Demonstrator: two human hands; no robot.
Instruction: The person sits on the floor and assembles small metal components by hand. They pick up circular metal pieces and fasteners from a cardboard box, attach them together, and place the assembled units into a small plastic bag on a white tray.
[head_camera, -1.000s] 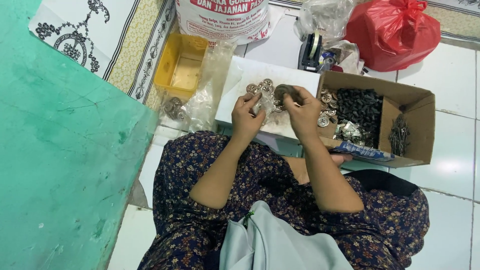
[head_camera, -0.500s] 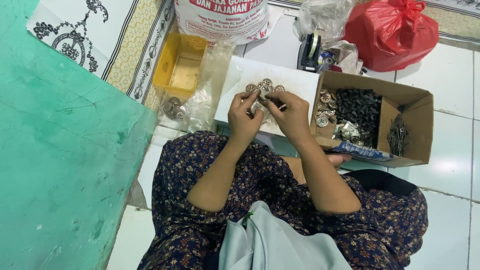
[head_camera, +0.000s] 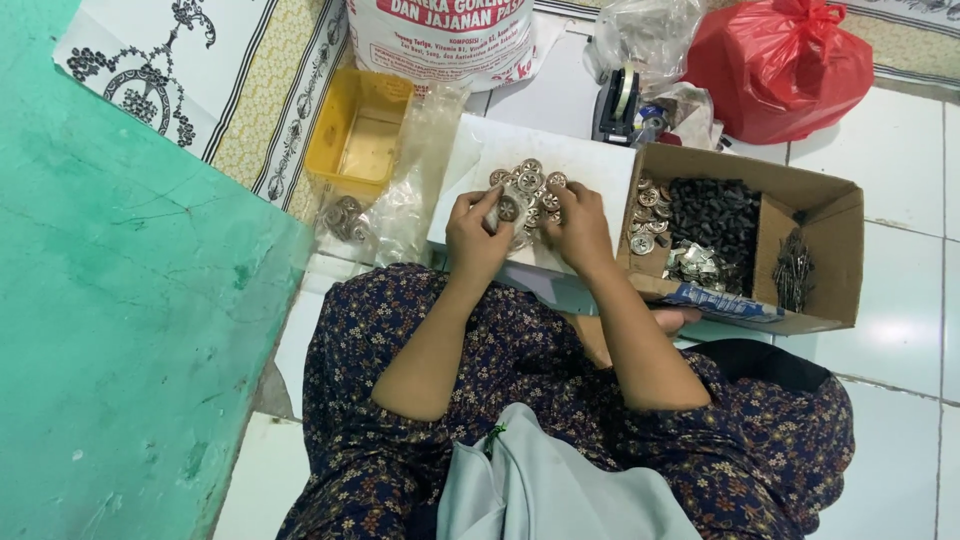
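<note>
- White floor tiles (head_camera: 900, 150) and a green wall (head_camera: 110, 330) frame a person seated low, with a dark floral garment (head_camera: 520, 350) across the lap.
- Left hand (head_camera: 478, 235): fingertips pinch one round silver button (head_camera: 508, 209) — thumb and forefinger closed on its rim.
- Right hand (head_camera: 580, 230): fingers curled together, resting against the button pile (head_camera: 530, 185); whether they grip one cannot be told.
- That pile lies on a white flat box (head_camera: 500, 150) just in front of both hands.
- Beside the right hand sits an open cardboard box (head_camera: 810, 200) holding more silver buttons, dark small parts (head_camera: 715, 215) and thin nails (head_camera: 793, 270).
- Farther out — a yellow tray (head_camera: 362, 140), a clear plastic bag (head_camera: 400, 210), a tape dispenser (head_camera: 615, 100), a red bag (head_camera: 780, 65) and a white printed sack (head_camera: 440, 35).
</note>
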